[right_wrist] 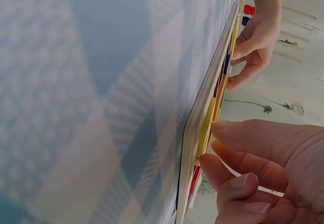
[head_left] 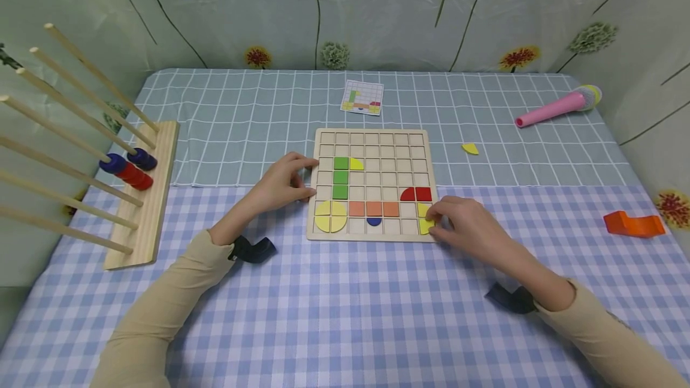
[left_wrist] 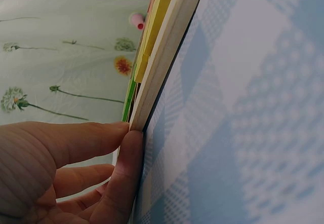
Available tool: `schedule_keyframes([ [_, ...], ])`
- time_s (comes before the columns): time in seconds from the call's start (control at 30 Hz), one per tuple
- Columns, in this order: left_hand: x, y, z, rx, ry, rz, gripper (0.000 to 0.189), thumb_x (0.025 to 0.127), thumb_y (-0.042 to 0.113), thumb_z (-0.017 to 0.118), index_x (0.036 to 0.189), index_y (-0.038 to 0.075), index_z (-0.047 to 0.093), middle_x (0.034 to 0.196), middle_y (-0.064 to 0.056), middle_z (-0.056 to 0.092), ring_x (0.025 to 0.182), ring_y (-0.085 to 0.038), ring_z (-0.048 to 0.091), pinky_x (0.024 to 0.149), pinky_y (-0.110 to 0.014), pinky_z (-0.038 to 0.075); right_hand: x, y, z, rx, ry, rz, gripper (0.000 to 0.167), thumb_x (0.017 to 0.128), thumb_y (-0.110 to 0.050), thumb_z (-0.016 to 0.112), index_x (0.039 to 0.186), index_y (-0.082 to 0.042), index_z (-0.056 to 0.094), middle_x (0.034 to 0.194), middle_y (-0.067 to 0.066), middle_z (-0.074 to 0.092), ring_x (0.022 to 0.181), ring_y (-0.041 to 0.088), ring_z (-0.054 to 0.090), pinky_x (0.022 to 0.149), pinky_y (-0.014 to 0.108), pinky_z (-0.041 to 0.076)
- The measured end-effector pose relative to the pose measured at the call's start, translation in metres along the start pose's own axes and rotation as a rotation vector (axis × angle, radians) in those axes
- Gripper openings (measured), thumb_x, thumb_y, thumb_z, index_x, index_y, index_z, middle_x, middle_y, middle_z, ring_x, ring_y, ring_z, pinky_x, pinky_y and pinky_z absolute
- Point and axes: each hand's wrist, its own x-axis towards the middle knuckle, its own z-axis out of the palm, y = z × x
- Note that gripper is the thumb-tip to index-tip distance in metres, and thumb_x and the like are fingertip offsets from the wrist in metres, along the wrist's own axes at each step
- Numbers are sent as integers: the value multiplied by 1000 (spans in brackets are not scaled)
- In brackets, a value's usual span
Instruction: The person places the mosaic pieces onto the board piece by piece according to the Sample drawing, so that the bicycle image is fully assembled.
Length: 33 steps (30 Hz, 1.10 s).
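A wooden grid board (head_left: 350, 236) lies on the cloth, holding flat coloured pieces. My left hand (head_left: 280, 181) is at its left side, thumb and fingertips touching the rim apart from each other. At the lower right corner my right hand (head_left: 471, 229) pinches a yellow quarter-circle piece (head_left: 424, 227) with thumb and forefinger; the fingertips partly cover it. Another yellow quarter (head_left: 422, 209) sits just above. Red pieces (head_left: 423, 194), green squares (head_left: 341, 177), orange squares (head_left: 374, 209), a blue half-circle (head_left: 374, 221) and a yellow circle of quarters (head_left: 330, 216) also lie on the grid.
Behind the board lies a pattern card (head_left: 362, 97). A loose yellow quarter (head_left: 470, 148) is right of the board. Farther right are a pink toy microphone (head_left: 555, 108) and an orange block (head_left: 633, 224). A wooden peg rack (head_left: 145, 202) with red and blue rings stands left.
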Motion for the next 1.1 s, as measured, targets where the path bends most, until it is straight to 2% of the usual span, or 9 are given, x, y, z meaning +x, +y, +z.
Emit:
schedule_keyframes([
  [0.3, 1, 0, 1, 1, -4, -1, 59, 82, 12, 71, 136, 2, 47, 123, -15, 49, 71, -16, 57, 63, -24, 46, -11, 11, -10, 7, 62, 3, 14, 77, -5, 71, 91, -7, 70, 80, 2, 66, 63, 10, 44, 56, 20, 37],
  [0.8, 1, 0, -1, 16, 1, -13, 59, 83, 12, 70, 136, 2, 47, 123, -15, 50, 72, -17, 55, 64, -25, 45, -26, 38, -24, -39, 180, 21, 14, 77, -3, 71, 91, -7, 70, 77, 1, 62, 59, 8, 39, 50, 19, 32],
  [1.1, 1, -2, 0, 5, -1, -6, 60, 82, 12, 71, 136, 1, 47, 123, -15, 50, 71, -16, 55, 64, -23, 44, -33, 51, -29, -71, 116, 108, 14, 80, -6, 69, 94, -5, 71, 80, 5, 64, 59, 11, 41, 50, 20, 32],
])
